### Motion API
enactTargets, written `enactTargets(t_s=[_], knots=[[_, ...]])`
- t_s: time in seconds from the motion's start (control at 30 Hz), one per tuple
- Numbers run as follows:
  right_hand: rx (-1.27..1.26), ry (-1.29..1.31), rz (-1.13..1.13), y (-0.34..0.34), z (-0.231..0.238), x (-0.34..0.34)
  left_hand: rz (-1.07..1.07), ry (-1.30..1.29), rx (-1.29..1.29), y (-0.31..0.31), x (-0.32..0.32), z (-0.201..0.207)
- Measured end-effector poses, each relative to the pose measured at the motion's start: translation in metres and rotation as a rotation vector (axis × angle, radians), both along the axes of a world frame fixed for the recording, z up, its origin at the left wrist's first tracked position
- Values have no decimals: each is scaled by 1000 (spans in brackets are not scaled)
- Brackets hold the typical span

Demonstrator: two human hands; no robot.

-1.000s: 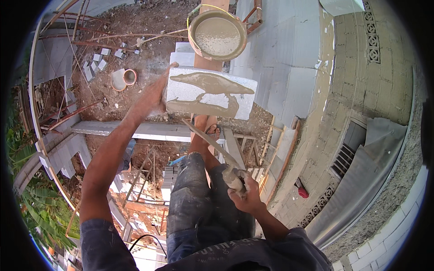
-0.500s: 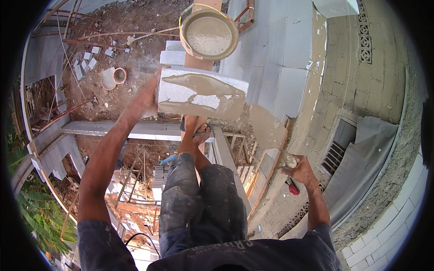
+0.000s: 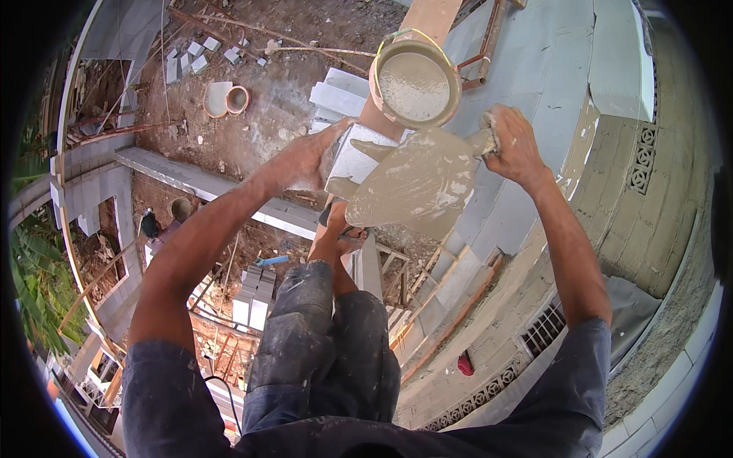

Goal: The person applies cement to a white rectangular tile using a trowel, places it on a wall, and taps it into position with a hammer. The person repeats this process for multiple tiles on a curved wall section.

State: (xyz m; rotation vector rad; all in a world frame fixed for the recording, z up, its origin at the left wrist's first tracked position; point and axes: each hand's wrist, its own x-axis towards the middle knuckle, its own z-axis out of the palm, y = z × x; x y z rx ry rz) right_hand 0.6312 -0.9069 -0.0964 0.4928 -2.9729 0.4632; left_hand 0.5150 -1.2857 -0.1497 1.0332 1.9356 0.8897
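My left hand [image 3: 314, 159] grips the near-left end of a white lightweight block [image 3: 357, 156], held out in front of me above my feet. Wet grey mortar is smeared over its face. A wide trowel [image 3: 416, 179], its blade coated with mortar, lies across the block and hides much of it. Its handle is in the closed fist of my right hand [image 3: 513, 145]. Whether the blade presses on the block or hovers just over it, I cannot tell. Just beyond stands a bucket [image 3: 414, 88] of wet mortar with a yellow-green rim handle.
I stand high on a narrow plank [image 3: 429, 17], which also bears the bucket. More white blocks [image 3: 340, 93] are stacked beyond my left hand. A plastered wall [image 3: 611, 198] rises on the right. Far below on the left lie dirt, a beam [image 3: 206, 187], poles and a grey block pile [image 3: 254, 294].
My right hand has swung the trowel up and leftward from the right side onto the block. My left hand still holds the block. The whole view has shifted.
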Motion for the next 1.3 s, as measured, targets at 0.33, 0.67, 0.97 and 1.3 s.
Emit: enactTargets(t_s=[0.33,0.67,0.97,1.3], knots=[[116,-253,-324,33,-50,-23,-1,21,-8,5,1,-10],[-1160,-752,-1052,-179,63,211,-22,121,-37,-3,1,-11],[-1213,-1029,-1176,-263,0,251,-23,6,-36,6,0,-6],[-548,-777,-1381,-157,-39,274,-60,53,-36,6,-2,3]])
